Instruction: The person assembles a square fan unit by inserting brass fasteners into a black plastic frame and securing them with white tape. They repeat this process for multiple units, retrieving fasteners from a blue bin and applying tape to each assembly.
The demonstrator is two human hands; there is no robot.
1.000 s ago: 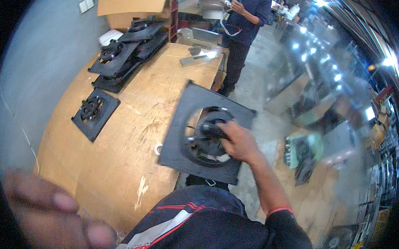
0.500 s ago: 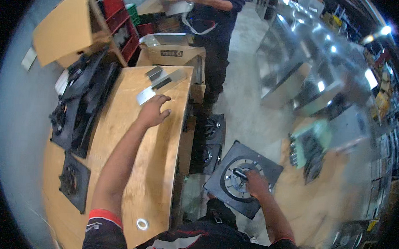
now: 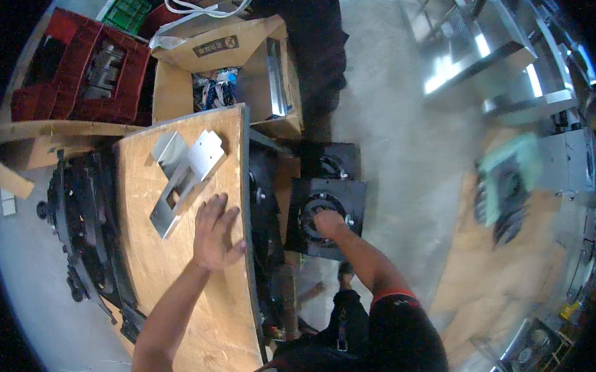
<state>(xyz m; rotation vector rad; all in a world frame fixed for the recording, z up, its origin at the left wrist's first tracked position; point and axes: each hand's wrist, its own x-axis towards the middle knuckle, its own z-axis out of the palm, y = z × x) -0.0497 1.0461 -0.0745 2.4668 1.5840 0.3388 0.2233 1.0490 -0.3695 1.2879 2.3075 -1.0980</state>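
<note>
My left hand (image 3: 217, 239) lies flat on the wooden tabletop (image 3: 206, 315), fingers spread, holding nothing. Just beyond its fingertips are bent, shiny sheet-metal pieces (image 3: 205, 157) with cut-out openings. Down to the right of the table, my right hand (image 3: 329, 223) is closed at the middle of a black square plate (image 3: 351, 195) with a round ring in its centre. Its fingertips are hidden inside the ring. A similar black square plate (image 3: 349, 155) sits just beyond it, low beside the table.
Black assemblies (image 3: 87, 223) line the table's left side. Past its far end stand a cardboard box (image 3: 172, 91) holding wires and metal panels, and red crates (image 3: 64, 63). Blurred metal units (image 3: 476, 67) stand at right, near a green-wrapped bundle (image 3: 511, 175) on cardboard.
My right hand has moved forward and left, from a black square plate held near my body to one low beside the table. The view has shifted; my left hand stays over the tabletop.
</note>
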